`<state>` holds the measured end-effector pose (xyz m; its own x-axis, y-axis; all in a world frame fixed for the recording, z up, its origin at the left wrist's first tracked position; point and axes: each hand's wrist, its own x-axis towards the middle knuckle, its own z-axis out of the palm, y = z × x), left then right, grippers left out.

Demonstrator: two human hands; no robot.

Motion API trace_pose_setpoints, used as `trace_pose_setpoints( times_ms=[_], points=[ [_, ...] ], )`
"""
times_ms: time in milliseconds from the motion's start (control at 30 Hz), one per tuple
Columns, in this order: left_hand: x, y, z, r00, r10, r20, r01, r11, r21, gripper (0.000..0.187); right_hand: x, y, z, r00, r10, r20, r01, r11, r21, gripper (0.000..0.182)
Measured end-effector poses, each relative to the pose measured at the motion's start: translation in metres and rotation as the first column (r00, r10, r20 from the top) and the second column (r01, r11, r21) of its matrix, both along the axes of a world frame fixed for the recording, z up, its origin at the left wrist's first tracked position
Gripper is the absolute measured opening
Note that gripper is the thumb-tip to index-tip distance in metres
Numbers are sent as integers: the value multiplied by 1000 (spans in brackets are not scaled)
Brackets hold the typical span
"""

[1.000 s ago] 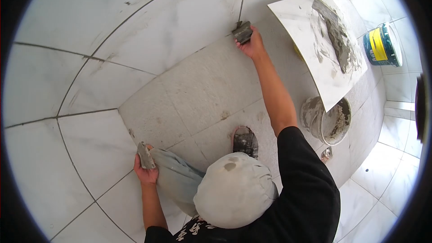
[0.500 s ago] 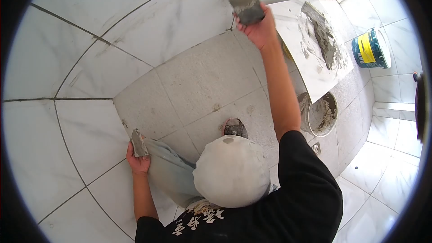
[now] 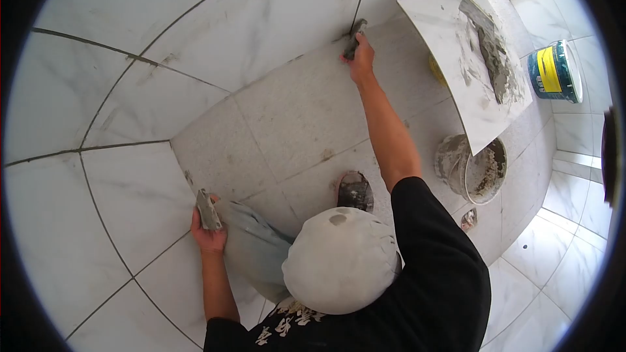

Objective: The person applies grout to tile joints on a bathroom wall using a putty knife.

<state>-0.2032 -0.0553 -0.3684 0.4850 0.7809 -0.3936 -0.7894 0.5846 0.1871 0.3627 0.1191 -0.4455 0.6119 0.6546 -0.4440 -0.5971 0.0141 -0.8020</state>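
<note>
My right hand (image 3: 362, 62) grips a grey-smeared putty scraper (image 3: 356, 38), seen nearly edge-on. Its blade is against or very close to the foot of the tiled wall (image 3: 261, 26), where a dark vertical joint meets the floor; contact is hard to tell. Low on the left, beside my bent knee, my left hand (image 3: 210, 238) is closed around a second flat scraper (image 3: 208, 211) with grey paste on it. Right of my right hand, a white tile board (image 3: 450, 72) carries a long heap of grey mortar (image 3: 492, 58).
A mortar-coated bucket (image 3: 452, 166) stands partly under the board's near corner. Farther right is a green bucket with a yellow label (image 3: 549, 77). My white cap (image 3: 339, 264) and dark shoe (image 3: 355, 192) show over the dusty floor tiles (image 3: 293, 117).
My right hand has come down and slightly left from the wall, turning the scraper from face-on to nearly edge-on. My left hand keeps its scraper in about the same place. The view has shifted slightly.
</note>
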Motion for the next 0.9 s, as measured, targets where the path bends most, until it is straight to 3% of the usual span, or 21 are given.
trace_pose_setpoints(
  times_ms=[133, 167, 200, 267, 400, 467, 533, 600, 800, 867, 900],
  points=[
    [7, 6, 2, 998, -67, -14, 67, 998, -19, 47, -26, -15, -7, 963, 202, -176, -174, 971, 166, 32],
    [12, 5, 8, 993, 1, -120, -10, 997, -75, 47, -35, -28, -2, 935, 285, -210, -239, 946, 219, 33],
    [16, 5, 11, 971, 74, -227, -103, 988, -118, 48, -36, -37, 10, 938, 287, -193, -241, 943, 230, 33],
    [11, 0, 12, 963, 68, -262, -99, 989, -109, 46, -53, -56, 36, 877, 386, -285, -263, 884, 388, 39],
    [15, -5, 18, 945, 76, -318, -104, 992, -74, 41, -60, -85, 83, 836, 455, -307, -273, 830, 487, 46],
    [25, -7, 26, 913, 142, -383, -214, 965, -154, 39, -71, -89, 96, 784, 591, -191, -448, 750, 487, 43],
    [28, -6, 26, 921, 97, -378, -135, 988, -76, 38, -103, -91, 110, 686, 718, -119, -594, 647, 477, 46],
    [37, -4, 38, 921, 134, -367, -161, 986, -46, 39, -132, -88, 125, 591, 806, -37, -713, 544, 442, 49],
    [32, -2, 25, 937, 170, -305, -174, 985, 14, 41, -212, -76, 101, 627, 776, -60, -717, 606, 346, 51],
    [26, -1, 24, 936, 170, -309, -171, 985, 24, 41, -207, -68, 96, 427, 865, -263, -798, 498, 340, 51],
    [24, -3, 25, 944, 175, -281, -173, 984, 33, 41, -200, -63, 107, 347, 906, -243, -857, 411, 311, 50]
  ],
)
